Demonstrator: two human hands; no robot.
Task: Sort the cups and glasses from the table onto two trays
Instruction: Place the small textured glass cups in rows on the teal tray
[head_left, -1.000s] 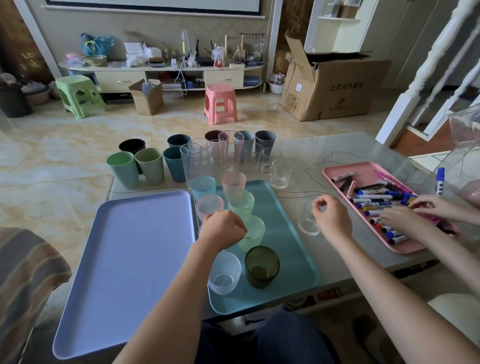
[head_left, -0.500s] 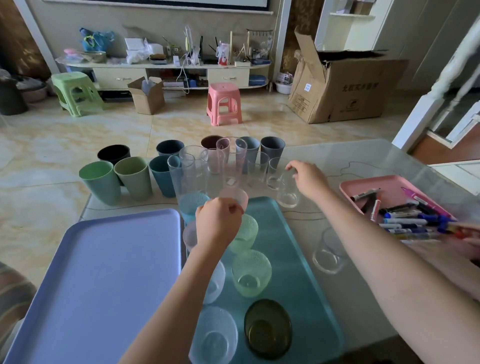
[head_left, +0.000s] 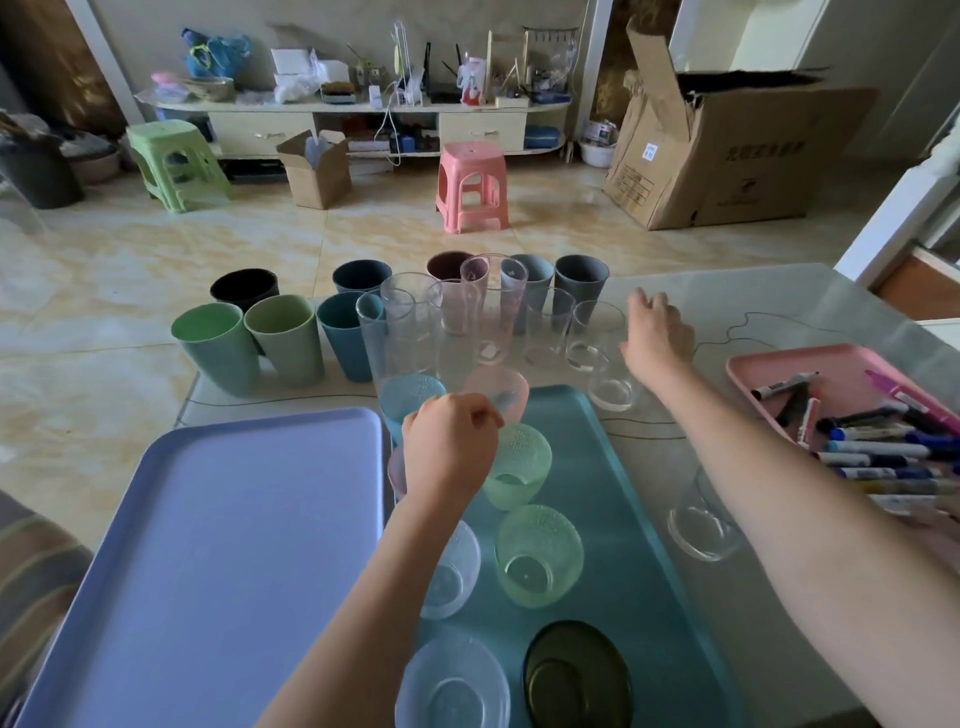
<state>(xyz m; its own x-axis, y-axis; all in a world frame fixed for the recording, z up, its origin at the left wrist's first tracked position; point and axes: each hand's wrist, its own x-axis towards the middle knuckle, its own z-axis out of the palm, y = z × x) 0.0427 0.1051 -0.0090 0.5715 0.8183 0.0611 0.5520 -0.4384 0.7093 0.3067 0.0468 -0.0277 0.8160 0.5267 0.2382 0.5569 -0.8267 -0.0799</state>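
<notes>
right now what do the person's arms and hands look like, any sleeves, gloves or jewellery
Both arms are bare along all that shows, with no sleeve in view. The left hand and right hand wear no gloves, and no rings, watch or bracelet show at the wrists. No cables or markings on either arm.

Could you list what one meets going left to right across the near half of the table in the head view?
purple tray → left hand → teal tray → clear glass beside the right forearm → pink tray of markers
</notes>
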